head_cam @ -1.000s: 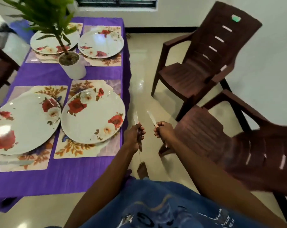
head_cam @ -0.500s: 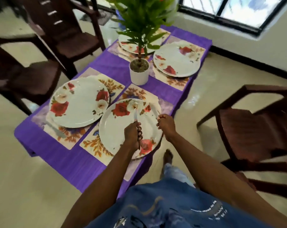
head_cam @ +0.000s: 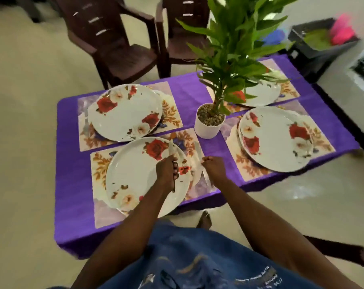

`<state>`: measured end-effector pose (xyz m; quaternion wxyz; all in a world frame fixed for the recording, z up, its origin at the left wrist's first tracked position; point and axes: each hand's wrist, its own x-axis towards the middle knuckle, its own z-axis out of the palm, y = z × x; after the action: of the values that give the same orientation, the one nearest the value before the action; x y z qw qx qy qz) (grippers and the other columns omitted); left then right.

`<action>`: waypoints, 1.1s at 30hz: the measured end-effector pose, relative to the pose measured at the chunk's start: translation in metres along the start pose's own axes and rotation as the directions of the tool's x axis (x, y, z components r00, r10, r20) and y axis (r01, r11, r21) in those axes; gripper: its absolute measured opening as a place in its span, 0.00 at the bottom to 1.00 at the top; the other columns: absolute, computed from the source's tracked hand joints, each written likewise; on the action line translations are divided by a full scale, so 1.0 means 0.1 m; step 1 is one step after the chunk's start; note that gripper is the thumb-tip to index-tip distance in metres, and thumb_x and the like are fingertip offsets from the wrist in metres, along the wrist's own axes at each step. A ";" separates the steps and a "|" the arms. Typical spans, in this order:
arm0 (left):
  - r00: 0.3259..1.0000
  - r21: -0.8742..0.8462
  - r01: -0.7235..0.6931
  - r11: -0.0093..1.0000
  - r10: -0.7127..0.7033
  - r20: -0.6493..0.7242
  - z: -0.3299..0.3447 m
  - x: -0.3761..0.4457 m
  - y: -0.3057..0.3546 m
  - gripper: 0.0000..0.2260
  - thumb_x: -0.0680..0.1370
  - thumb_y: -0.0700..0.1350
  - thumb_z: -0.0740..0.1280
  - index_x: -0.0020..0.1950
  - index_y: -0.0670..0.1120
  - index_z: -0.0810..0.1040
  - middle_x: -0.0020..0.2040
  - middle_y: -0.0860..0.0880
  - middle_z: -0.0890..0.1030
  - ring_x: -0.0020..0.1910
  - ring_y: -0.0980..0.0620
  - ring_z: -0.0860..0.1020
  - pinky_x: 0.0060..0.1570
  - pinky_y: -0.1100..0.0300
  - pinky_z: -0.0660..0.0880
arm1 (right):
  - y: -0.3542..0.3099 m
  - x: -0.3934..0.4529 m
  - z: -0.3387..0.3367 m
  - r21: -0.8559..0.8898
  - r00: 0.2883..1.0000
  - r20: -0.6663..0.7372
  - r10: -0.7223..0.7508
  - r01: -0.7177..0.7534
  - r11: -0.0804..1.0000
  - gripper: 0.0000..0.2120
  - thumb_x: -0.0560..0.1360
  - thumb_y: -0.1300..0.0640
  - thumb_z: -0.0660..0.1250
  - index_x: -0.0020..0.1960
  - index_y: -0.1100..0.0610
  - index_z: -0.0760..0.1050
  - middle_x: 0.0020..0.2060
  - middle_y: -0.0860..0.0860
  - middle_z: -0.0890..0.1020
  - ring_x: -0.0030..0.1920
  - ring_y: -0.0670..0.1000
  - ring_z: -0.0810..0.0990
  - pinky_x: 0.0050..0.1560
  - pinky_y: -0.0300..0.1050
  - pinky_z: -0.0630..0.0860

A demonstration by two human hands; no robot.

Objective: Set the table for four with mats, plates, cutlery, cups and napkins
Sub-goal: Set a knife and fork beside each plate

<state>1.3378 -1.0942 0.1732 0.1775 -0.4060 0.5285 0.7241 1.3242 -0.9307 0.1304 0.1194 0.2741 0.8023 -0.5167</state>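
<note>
The purple-clothed table (head_cam: 72,184) carries four floral mats, each under a rose-patterned plate, with a white potted plant (head_cam: 208,121) standing between the settings. The near-left mat (head_cam: 99,163) shows at the nearer plate's left edge, the far-left mat (head_cam: 172,113) past the other plate's right rim. The near-right plate (head_cam: 275,140) and the far-right plate (head_cam: 266,93), partly behind the leaves, sit on their own mats. No cups or napkins show.

You are working over the near-left plate (head_cam: 139,176). The far-left plate (head_cam: 124,112) looks to have a piece of cutlery on the mat at its left, though blur makes that uncertain. These plates look rigid, glossy and probably breakable, so avoid knocking metal against the rims.

Your left hand (head_cam: 166,170) is curled round a knife (head_cam: 171,151), gripping its dark handle with the blade pointing away over the plate. Your right hand (head_cam: 213,166) is fisted round a second piece of cutlery (head_cam: 199,150), pale and slim, above the mat's right strip; whether it is a knife or a fork is too blurred to tell.

Both pieces should be light, stiff and smooth, likely slippery at the metal. Hold them by the handles, low and flat, and lay them on the mat beside the plate so they don't skate on the glazed surface.
</note>
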 end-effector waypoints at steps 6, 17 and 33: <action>0.983 -0.087 -0.052 0.995 0.036 -0.180 0.05 -0.07 -0.02 0.06 0.77 0.39 0.62 0.41 0.41 0.76 0.27 0.49 0.69 0.21 0.54 0.63 0.22 0.63 0.57 | -0.05 0.23 0.05 -0.194 0.990 0.143 -0.021 0.049 0.980 0.07 0.72 0.65 0.67 0.46 0.65 0.82 0.45 0.60 0.84 0.47 0.56 0.82 0.48 0.48 0.78; 0.973 -0.059 -0.076 0.995 0.062 -0.221 0.01 -0.03 -0.15 0.07 0.79 0.40 0.61 0.48 0.40 0.79 0.29 0.48 0.70 0.24 0.54 0.64 0.22 0.64 0.60 | -0.19 0.16 0.09 -0.441 0.988 0.115 -0.098 0.140 0.887 0.11 0.77 0.62 0.63 0.53 0.66 0.80 0.51 0.60 0.83 0.54 0.59 0.81 0.47 0.46 0.76; 0.981 -0.015 -0.073 0.997 0.069 -0.181 0.01 -0.09 -0.22 0.07 0.79 0.41 0.62 0.44 0.41 0.77 0.29 0.48 0.71 0.25 0.55 0.65 0.24 0.62 0.61 | -0.08 0.22 0.13 -0.411 0.987 0.094 -0.132 0.159 0.898 0.05 0.75 0.63 0.68 0.49 0.64 0.80 0.42 0.57 0.83 0.44 0.56 0.83 0.40 0.45 0.78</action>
<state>1.3580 -1.0837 0.1662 0.0987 -0.4525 0.5487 0.6960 1.3006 -0.9385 0.1206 0.1618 0.1648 0.9080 -0.3496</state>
